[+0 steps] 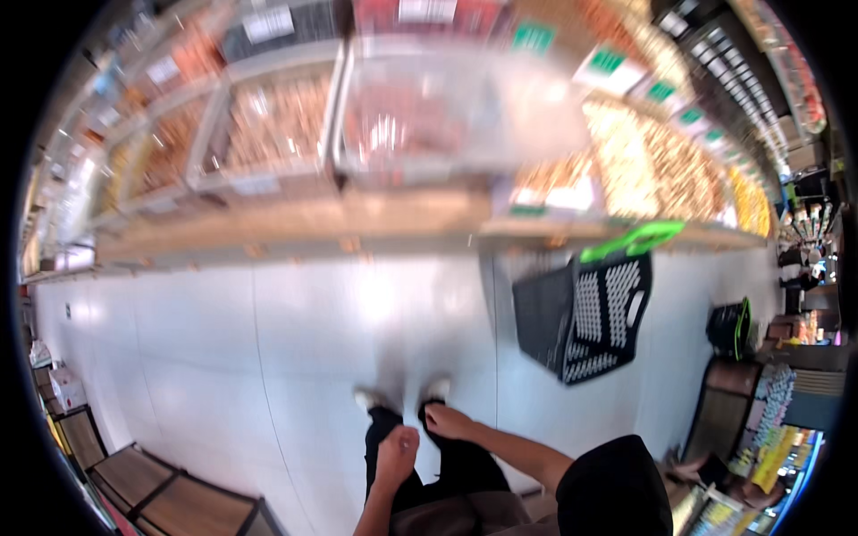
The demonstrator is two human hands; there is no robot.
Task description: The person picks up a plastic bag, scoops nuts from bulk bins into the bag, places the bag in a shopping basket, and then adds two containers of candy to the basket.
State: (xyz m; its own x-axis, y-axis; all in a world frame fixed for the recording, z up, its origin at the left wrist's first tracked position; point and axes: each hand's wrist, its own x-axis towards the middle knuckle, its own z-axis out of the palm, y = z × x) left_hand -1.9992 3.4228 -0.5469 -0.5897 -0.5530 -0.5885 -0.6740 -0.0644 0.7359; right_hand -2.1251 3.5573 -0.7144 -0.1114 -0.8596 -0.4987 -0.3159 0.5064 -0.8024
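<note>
Both my hands are in front of my body, above my dark trousers and light shoes. My left hand (398, 454) is curled into a fist, and its inside is hidden. Slightly higher and to the right, my right hand (450, 420) has its fingers bent inward. Whether either hand holds anything small cannot be made out. My hands are close together, with a narrow gap between them. Ahead to the right, a dark grey shopping basket (575, 317) with a bright green handle (636, 239) is apart from both hands.
A wooden-edged display counter (393, 214) crosses ahead, with blurred clear bins of brownish food (277, 125) and loose pale goods (657, 170). Pale tiled floor (197, 339) lies before it. Low dark-framed shelving (170, 491) stands at lower left. Another dark basket (728, 328) is farther right.
</note>
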